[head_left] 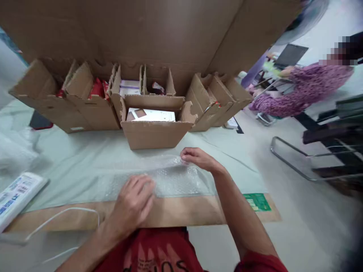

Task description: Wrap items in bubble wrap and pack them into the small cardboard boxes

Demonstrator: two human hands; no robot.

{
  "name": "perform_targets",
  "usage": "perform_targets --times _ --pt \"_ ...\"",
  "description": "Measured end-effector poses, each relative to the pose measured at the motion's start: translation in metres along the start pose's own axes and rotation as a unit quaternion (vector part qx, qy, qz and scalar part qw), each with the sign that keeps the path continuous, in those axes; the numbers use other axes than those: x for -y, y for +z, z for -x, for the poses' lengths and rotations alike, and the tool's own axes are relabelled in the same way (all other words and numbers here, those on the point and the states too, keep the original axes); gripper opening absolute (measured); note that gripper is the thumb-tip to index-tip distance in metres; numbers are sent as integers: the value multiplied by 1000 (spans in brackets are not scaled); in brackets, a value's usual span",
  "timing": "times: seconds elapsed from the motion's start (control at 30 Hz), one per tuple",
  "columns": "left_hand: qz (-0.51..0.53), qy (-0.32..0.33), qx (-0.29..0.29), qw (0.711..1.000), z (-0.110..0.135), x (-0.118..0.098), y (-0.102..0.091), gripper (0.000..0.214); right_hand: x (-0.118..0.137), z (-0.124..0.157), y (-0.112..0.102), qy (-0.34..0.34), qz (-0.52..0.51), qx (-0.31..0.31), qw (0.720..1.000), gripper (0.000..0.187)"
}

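A clear sheet of bubble wrap [172, 181] lies on the pale cloth in front of me, its far edge partly lifted. My right hand [200, 158] pinches that far right edge between thumb and fingers. On the near left part of the wrap rests my left hand [135, 198], palm down, fingers loosely bent and a little blurred. What lies under its palm is hidden. Just beyond the wrap stands a cardboard box [155, 134] with a white printed carton [154, 115] inside.
Several open cardboard bins [93, 109] line the back against a tall cardboard panel [136, 34]. A white printed package [21, 194] and crumpled plastic [15, 151] lie at left. A white cable [64, 212] crosses the front edge. At right are a metal-framed chair [295, 156] and a person in purple [309, 88].
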State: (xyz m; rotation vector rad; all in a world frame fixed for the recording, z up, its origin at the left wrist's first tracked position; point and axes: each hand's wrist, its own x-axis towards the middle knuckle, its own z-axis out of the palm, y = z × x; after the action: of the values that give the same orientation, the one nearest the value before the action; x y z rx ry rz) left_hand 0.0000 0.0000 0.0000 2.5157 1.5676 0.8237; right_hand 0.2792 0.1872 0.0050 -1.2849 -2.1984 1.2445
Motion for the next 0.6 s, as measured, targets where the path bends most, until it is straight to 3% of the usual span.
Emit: perform_targets --times 0.1,0.2,0.27,0.3,0.37,0.43,0.5,0.6 --pt "-86 -83 85 989 -8 20 19 28 -1 -9 1 35 41 -120 991 24" --pt "-109 -107 129 980 -9 30 25 31 0 7 12 36 78 -273 958 33" --pt "-103 -112 128 980 -7 30 23 34 5 27 29 -5 121 -370 921 33" --pt "-101 -117 122 980 -6 30 22 33 8 35 39 -41 146 -387 909 29" --pt "-103 -119 106 982 -8 29 20 35 17 44 61 -114 200 -344 910 24" --pt "-112 -114 100 982 -11 30 23 41 24 39 81 -140 248 -234 930 26" --pt "-123 -113 117 979 -13 32 27 50 26 28 96 -107 295 -148 938 38" --pt "-130 -123 159 971 -5 31 31 60 21 23 107 -53 344 -89 933 51"
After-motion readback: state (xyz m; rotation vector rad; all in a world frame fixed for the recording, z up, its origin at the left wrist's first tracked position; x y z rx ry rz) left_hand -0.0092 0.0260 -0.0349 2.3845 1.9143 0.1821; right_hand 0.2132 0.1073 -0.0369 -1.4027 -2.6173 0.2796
